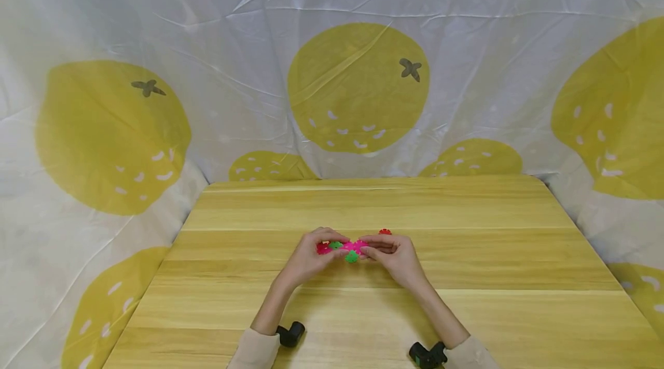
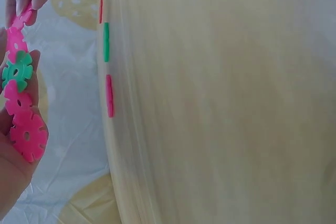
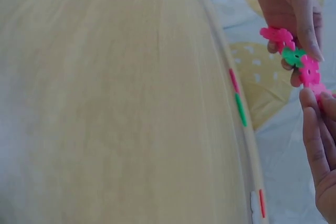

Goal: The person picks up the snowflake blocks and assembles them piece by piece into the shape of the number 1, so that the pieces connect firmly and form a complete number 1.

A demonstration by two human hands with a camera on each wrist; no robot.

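A chain of notched plastic snowflake discs, pink with one green [image 2: 17,71], stretches between both hands. My left hand [image 1: 309,258] holds the chain along its left part, thumb on one side and fingers on the other. At the other end, my right hand [image 1: 398,255] pinches a pink disc [image 3: 318,88] between thumb and fingertips. The discs look slotted edge to edge; part of the last joint is hidden by the right fingers. Below the hands, a loose green disc [image 3: 240,109] and a loose pink disc [image 3: 234,81] lie flat on the table.
A red disc [image 1: 385,232] lies on the wooden table [image 1: 519,253] just beyond the right hand. Beside it in the right wrist view is a small white piece [image 3: 254,208], too unclear to name. A lemon-print cloth [image 1: 358,86] hangs behind and at the sides.
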